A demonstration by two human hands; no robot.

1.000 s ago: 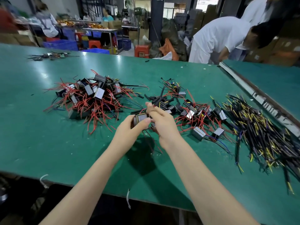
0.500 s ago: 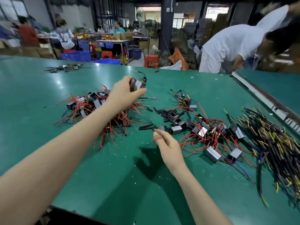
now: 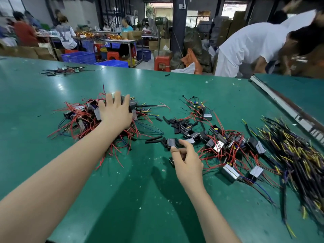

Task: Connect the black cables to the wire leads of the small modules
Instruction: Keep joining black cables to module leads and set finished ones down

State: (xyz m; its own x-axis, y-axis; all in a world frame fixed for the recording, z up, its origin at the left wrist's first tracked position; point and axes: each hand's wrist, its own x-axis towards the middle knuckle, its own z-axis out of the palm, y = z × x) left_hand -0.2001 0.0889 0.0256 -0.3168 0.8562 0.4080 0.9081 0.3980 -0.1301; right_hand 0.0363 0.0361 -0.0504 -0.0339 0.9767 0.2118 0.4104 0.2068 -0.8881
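No readable writing shows on the modules; the only lettering is a large pale "V" pattern on a grey shirt (image 3: pixel 65 35) worn by a person at the far benches (too blurred to read further). The surface (image 3: pixel 140 199) is a wide green mat dotted with small white specks. The left hand (image 3: pixel 114 114) lies spread, fingers straight, on the left pile of modules (image 3: pixel 82 118) with red leads. The right hand (image 3: pixel 188 163) has curled fingers at a small module (image 3: pixel 171 142) beside short black sleeves (image 3: pixel 177 123); whether it actually grips it, I cannot tell. Black cables (image 3: pixel 294 160) with yellow tips lie heaped at right, near the right pile of modules (image 3: pixel 228 142). Behind are blue crates (image 3: pixel 78 57), red stools (image 3: pixel 162 63) and a person in white (image 3: pixel 249 46) bending over.
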